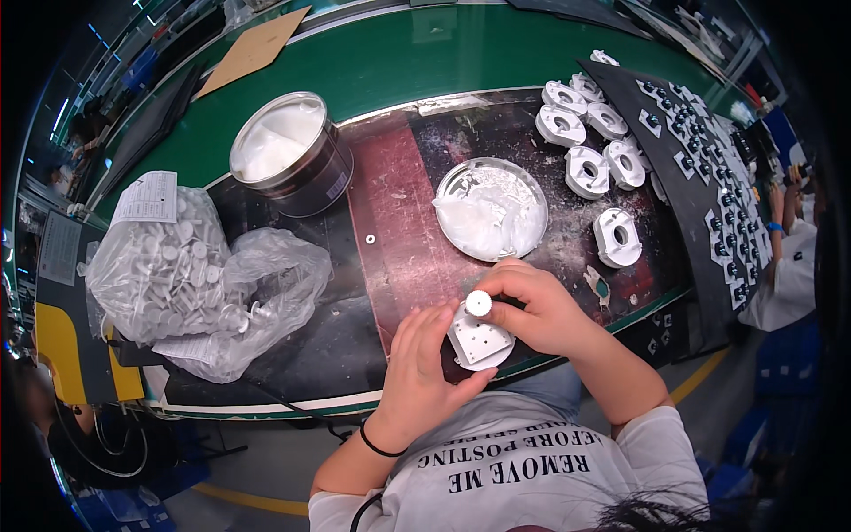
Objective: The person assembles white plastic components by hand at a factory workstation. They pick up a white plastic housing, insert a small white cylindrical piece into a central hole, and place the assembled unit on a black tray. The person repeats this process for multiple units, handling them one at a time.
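Observation:
Near the front edge of the table, my left hand (pixel 420 365) grips a white plastic housing (pixel 483 344) with small holes in its face. My right hand (pixel 537 309) is closed, its thumb and fingers pinching a small round white gear (pixel 479 303) over the far end of that housing. Whether the gear touches the housing is hard to make out. Just beyond my hands lies a round metal lid (pixel 450 184) with a smeared heap of white grease (pixel 496 222) in it.
A metal tin (pixel 312 184) of white paste stands far left, beside a clear bag (pixel 177 275) of white plastic parts. A small washer (pixel 370 238) lies mid-table. Several white ring-shaped housings (pixel 618 239) sit right, by a black board (pixel 683 191) of small parts. Behind runs a green belt (pixel 425 58); a person's sleeve (pixel 789 279) shows far right.

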`<state>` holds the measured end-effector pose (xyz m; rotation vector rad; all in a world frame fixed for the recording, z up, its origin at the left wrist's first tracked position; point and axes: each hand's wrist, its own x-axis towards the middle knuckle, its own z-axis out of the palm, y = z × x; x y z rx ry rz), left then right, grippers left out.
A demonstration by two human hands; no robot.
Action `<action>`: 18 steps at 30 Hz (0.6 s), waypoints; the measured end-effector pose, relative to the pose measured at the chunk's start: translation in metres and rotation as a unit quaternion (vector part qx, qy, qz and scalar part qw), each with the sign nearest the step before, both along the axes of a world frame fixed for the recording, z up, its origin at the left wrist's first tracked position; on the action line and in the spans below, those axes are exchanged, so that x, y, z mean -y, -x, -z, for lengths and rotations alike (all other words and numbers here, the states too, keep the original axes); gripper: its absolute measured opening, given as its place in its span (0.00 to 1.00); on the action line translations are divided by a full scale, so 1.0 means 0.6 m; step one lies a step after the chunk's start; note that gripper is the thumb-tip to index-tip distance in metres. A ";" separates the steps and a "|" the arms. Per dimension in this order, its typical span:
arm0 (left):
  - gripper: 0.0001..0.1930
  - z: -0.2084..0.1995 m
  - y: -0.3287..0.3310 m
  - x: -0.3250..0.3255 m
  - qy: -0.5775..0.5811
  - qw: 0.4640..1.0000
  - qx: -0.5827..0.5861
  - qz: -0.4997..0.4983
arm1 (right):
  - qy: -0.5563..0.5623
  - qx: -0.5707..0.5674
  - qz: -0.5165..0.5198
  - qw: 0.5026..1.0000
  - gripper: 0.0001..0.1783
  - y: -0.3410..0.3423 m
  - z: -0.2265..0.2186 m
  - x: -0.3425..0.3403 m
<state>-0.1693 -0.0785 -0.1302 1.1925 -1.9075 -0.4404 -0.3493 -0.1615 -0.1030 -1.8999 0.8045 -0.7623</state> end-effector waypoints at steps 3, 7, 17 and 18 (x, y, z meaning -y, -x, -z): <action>0.46 0.002 0.000 0.001 0.000 1.000 -0.004 0.002 | -0.007 0.008 0.005 1.000 0.09 -0.002 0.003 0.000; 0.46 0.001 0.000 0.001 -0.003 1.000 -0.003 0.001 | -0.048 0.017 0.019 0.999 0.09 -0.005 0.001 -0.003; 0.47 0.008 -0.001 0.000 -0.004 1.000 -0.005 0.004 | -0.029 0.023 0.015 0.999 0.09 -0.008 0.007 -0.003; 0.47 0.008 -0.001 0.001 -0.004 1.000 -0.004 0.004 | -0.026 0.022 0.015 0.999 0.09 -0.008 0.006 -0.003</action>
